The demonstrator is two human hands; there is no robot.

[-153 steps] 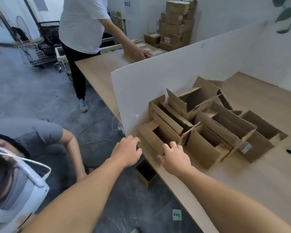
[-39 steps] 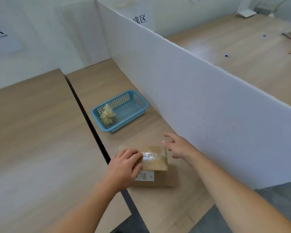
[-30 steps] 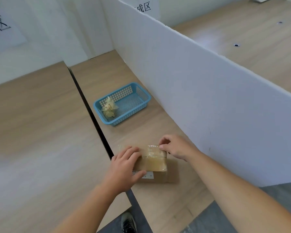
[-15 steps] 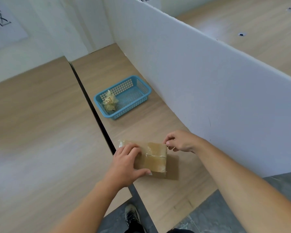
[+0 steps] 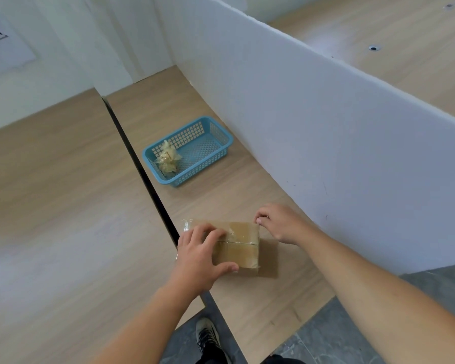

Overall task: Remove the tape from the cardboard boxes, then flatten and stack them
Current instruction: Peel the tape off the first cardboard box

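Box on wood tabletop; white divider right; grey floor, seemingly stone.

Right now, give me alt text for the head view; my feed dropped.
The left hand grips a taped cardboard box on a wooden table while the right hand pinches the tape at its far right corner. Behind, a blue basket holding a wad of crumpled tape sits beside a white divider.

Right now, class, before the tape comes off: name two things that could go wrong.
First, the right hand pinches the tape only at the far corner of the box; a sharp pull may tear it. Second, the box sits beside the gap between tables, held by the left hand alone; a hard tug could slide it over the edge.
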